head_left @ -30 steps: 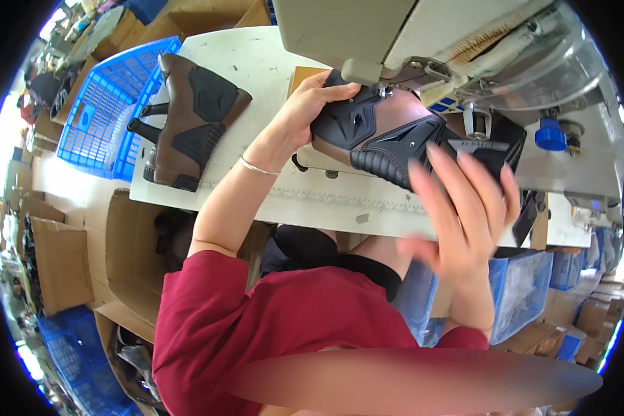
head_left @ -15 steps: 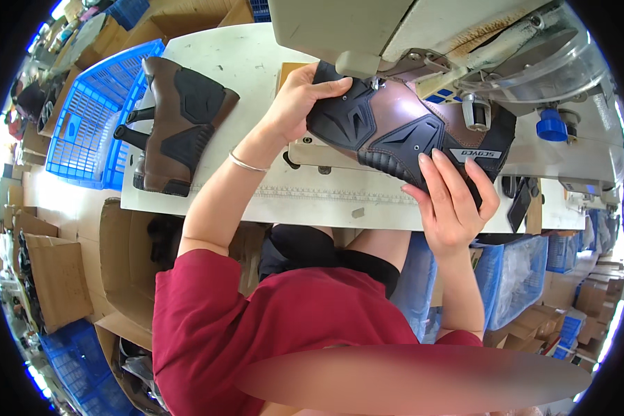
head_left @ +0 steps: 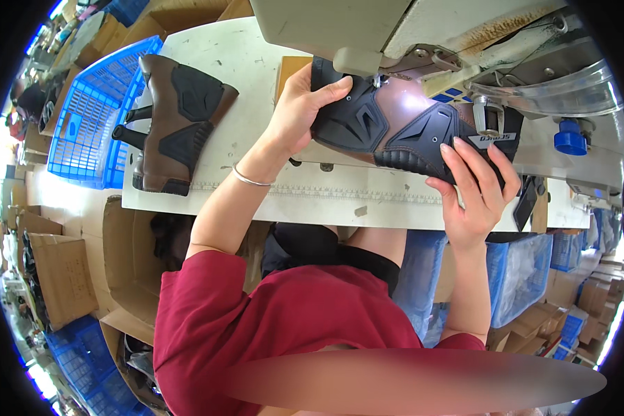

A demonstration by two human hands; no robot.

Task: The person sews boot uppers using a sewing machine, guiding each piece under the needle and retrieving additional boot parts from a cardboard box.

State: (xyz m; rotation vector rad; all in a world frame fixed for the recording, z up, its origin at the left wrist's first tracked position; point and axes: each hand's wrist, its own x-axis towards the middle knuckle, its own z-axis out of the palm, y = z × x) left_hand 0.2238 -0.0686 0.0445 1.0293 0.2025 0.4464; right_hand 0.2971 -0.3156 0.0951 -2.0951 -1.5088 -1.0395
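A brown and black boot upper [head_left: 357, 125] lies beneath the head of a sewing machine [head_left: 319, 31], lit by the machine's lamp. My left hand [head_left: 298, 111] grips the upper's left end, the thumb pressed on the black panel and the fingers underneath. My right hand [head_left: 475, 197] holds its near right edge, with fingertips on top beside a pale label and the thumb at the edge. The needle area is mostly hidden by the machine's foot. To the left on the white table [head_left: 277, 201], a similar brown and black boot upper [head_left: 187, 118] lies flat.
A blue plastic basket [head_left: 93, 118] stands against the table's left end. A ruler strip [head_left: 326, 192] runs along the near edge. Dark tools [head_left: 527, 204] lie at the right. Below are a cardboard box [head_left: 128, 263] and blue lined crates [head_left: 520, 277].
The boot upper has shifted to the right and turned slightly under the machine. Both hands have moved right with it, keeping their hold. The other upper stays in place.
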